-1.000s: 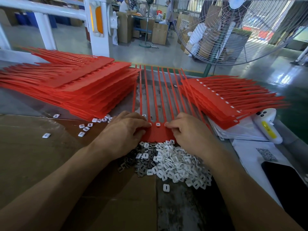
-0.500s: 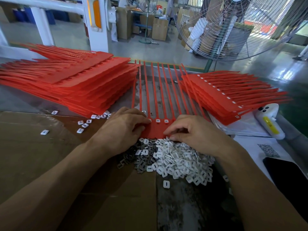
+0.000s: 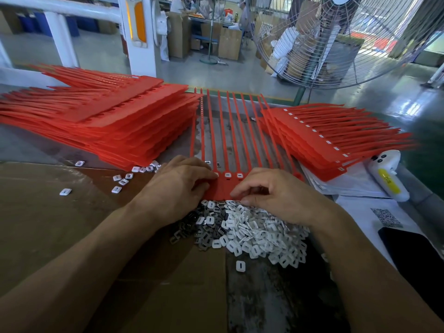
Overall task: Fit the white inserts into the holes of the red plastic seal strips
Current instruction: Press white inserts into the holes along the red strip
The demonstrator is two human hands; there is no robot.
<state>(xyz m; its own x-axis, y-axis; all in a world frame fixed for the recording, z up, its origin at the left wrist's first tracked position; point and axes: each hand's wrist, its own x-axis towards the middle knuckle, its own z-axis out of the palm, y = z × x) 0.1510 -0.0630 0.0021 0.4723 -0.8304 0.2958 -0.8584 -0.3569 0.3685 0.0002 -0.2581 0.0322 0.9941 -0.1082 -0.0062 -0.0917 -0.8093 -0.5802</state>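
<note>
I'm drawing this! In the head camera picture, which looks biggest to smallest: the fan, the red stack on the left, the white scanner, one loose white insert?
1. Fan
2. Left red stack
3. White scanner
4. Loose insert

The fan stands farther off, so it is surely biggest.

- Left hand (image 3: 179, 186) presses the red seal strip (image 3: 222, 150) flat.
- Right hand (image 3: 276, 195) curls its fingers (image 3: 242, 191) over the strip's near edge, just beyond the white inserts (image 3: 254, 229).

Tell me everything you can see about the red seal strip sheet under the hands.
The red seal strip sheet lies flat on the table, a plastic comb with a solid near band and long thin tails running away. Two white inserts show in its holes. The left hand presses its left end; the right hand curls over its near edge.
</note>
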